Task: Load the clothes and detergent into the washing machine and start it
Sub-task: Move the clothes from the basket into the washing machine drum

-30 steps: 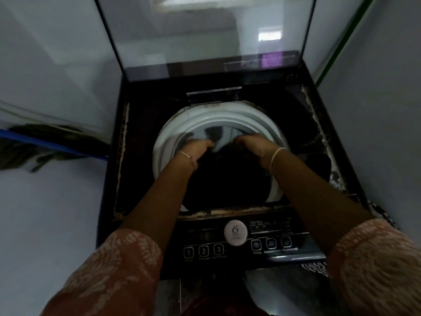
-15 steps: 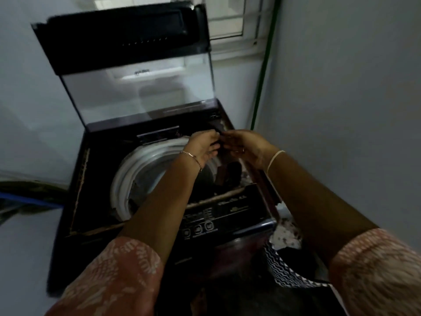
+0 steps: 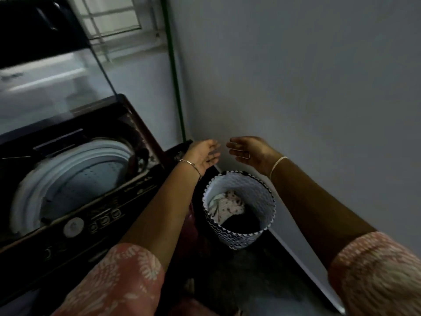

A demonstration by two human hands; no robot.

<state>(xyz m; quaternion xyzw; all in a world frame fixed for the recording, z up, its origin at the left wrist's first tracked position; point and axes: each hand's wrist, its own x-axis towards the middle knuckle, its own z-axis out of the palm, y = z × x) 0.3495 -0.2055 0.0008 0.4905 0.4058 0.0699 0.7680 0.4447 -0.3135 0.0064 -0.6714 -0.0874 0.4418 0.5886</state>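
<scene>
The left hand (image 3: 202,153) and right hand (image 3: 250,150) hover empty, fingers loosely spread, over the round black-and-white zigzag basket (image 3: 239,238), seemingly to gather the crumpled clothes (image 3: 227,207) inside it, beside the open dark washing machine (image 3: 102,215).

Both arms stretch forward, left grip (image 3: 204,153) near right grip (image 3: 250,150), fingers relaxed.

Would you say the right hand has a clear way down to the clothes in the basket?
Probably yes: the right hand is open and empty above the basket, whose top is uncovered, and nothing lies between it and the clothes inside.
</scene>
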